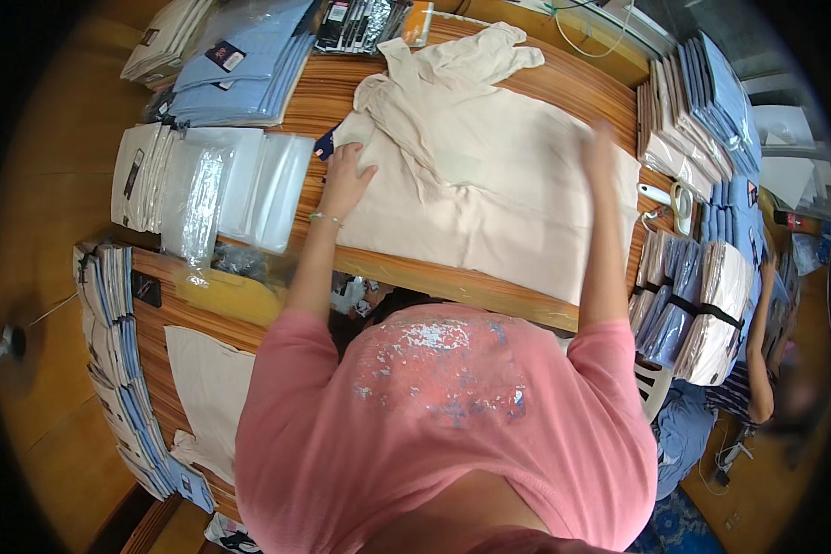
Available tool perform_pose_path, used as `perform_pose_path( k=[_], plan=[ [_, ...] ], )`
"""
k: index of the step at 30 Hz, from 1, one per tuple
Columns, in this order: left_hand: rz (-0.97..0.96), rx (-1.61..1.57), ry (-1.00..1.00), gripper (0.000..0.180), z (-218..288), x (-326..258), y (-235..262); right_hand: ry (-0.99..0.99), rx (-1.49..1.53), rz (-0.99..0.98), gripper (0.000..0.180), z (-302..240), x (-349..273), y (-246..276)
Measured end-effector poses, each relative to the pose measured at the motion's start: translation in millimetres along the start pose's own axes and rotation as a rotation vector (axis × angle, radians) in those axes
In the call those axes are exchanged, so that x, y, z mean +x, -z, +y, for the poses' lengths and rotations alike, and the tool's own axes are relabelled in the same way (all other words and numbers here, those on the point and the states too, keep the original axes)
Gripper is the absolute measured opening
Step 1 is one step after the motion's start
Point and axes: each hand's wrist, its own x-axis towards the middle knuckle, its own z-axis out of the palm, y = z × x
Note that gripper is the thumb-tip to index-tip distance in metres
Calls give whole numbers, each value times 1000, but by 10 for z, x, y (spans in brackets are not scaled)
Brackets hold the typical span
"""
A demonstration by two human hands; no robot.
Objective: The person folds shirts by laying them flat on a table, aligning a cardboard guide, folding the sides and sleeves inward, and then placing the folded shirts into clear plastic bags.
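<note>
A cream long-sleeved garment [517, 194] lies spread on the striped wooden table [572, 78] in front of me. Its sleeves are bunched toward the far side, and creases run through the middle of the cloth. My left hand [346, 177] rests on the garment's left edge with thumb and fingers apart, holding nothing. Just beyond those fingers, a dark blue tag [324, 146] pokes out from under the cloth. Over the garment's right part is my right hand [600, 152], so smeared by motion that its fingers cannot be made out.
Clear plastic bags [203, 198] and folded blue shirts [249, 65] are stacked at left. On the right lie white-handled scissors [681, 208], bundled packed shirts [683, 295] and a cream stack [679, 129]. Another cream garment [210, 388] lies at lower left. Another person's arm [760, 342] shows far right.
</note>
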Motion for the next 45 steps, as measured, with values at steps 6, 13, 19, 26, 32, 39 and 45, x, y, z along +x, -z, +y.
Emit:
perform_pose_path(
  k=[6, 13, 19, 26, 32, 39, 45],
  plan=[
    [-80, 25, 91, 55, 4, 173, 17, 100, 469, -370, 31, -2676, 856, -997],
    [121, 85, -251, 46, 95, 691, 236, 50, 304, -414, 41, -2898, 1310, -1492],
    [123, 9, -242, 17, -122, 1303, 173, 227, 602, -565, 24, -2428, 1465, -1498],
    [181, 131, -209, 15, 185, 1302, 564, 469, 408, -331, 14, -2142, 1281, -558],
    [156, 18, -159, 16, 935, 926, 966, 174, 808, -684, 13, -1858, 816, 312],
    [169, -1239, 260, 11, 1069, 85, 167, -51, 1106, -848, 7, -1709, -262, 604],
    [145, -1391, 393, 23, 1404, -203, 138, -221, 1250, -777, 8, -1780, -728, 461]
  ],
)
